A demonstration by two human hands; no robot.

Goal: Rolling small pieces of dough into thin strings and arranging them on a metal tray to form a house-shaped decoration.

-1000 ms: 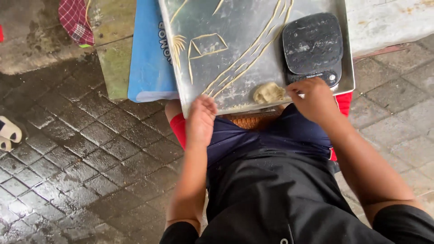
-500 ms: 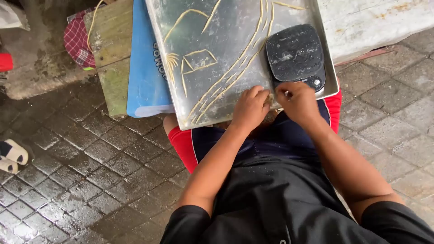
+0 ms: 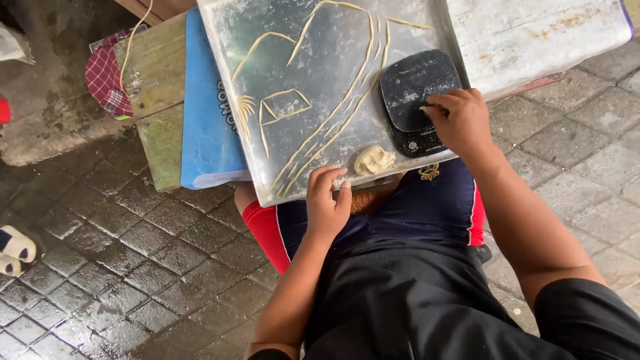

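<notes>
A metal tray (image 3: 320,60) lies in front of me with several thin dough strips (image 3: 333,127) laid across it. A pale dough lump (image 3: 373,160) sits near its front edge. My left hand (image 3: 327,203) rests on that front edge, just left of the lump, with bent fingers holding nothing I can see. My right hand (image 3: 460,120) is over a black kitchen scale (image 3: 417,100) on the tray's right side, fingertips pinched on a small bit of dough.
A blue board (image 3: 207,120) and a green wooden plank (image 3: 150,87) lie under the tray's left side. A checked cloth (image 3: 103,77) is further left. A white slab (image 3: 533,33) lies at right. A sandal (image 3: 13,250) rests on wet paving.
My two hands were together at the dough lump; now the right hand has moved up onto the scale with a bit of dough, and the left rests on the tray's edge.
</notes>
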